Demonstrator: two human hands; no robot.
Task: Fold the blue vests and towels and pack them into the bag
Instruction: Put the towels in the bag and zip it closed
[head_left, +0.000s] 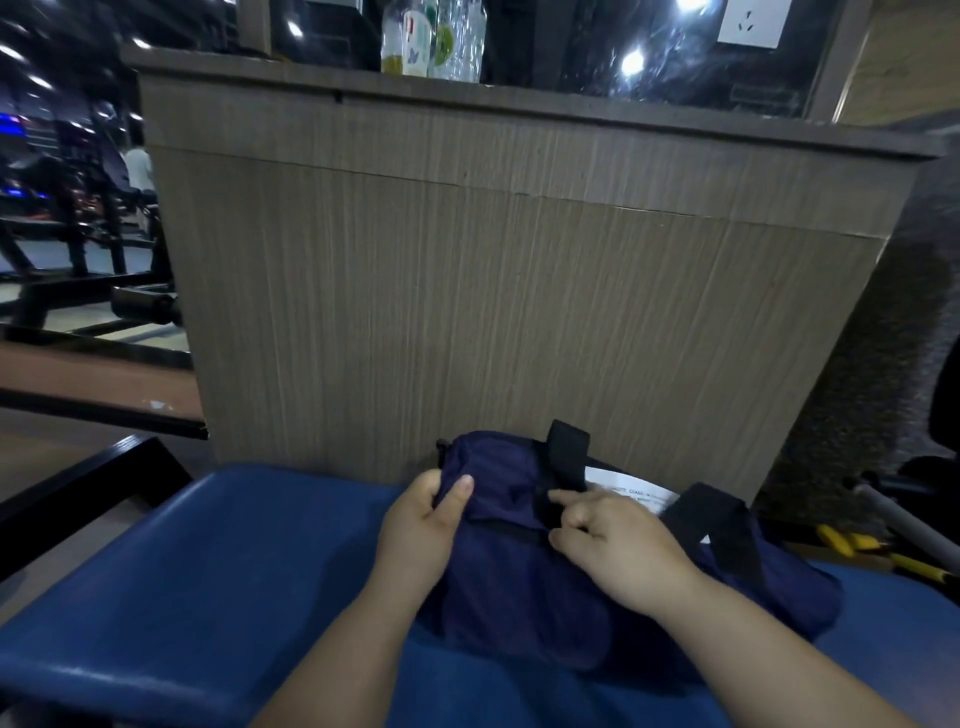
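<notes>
A dark navy bag (519, 577) lies on its side on a blue padded bench (208, 571), seen from above by the person working on it. Both bare hands are on the bag, apart from each other, one at each side of its top.

The left hand (421, 525) grips the bag's left end. Its thumb lies flat on top of the fabric and its fingers wrap around the end, out of sight.

The right hand (613, 540) rests on the bag's upper middle. Its index finger and thumb pinch a black strap (569, 457) where it crosses the bag's top, and its other fingers are curled. The strap's loop stands up just behind the hand. A second black strap (722, 525) arches over the bag's right part.

A white printed sheet (628, 486) shows at the bag's far edge, between the two straps; whether it is inside the bag or behind it cannot be told.

Directly behind the bag rises a wood-grain cabinet panel (467, 286). On the ledge high above the bag stand plastic bottles (431, 36). To the right of the bag, beyond the bench, lie yellow-handled tools (852, 543). Far to the left of the bag stands dark gym equipment (78, 234).
</notes>
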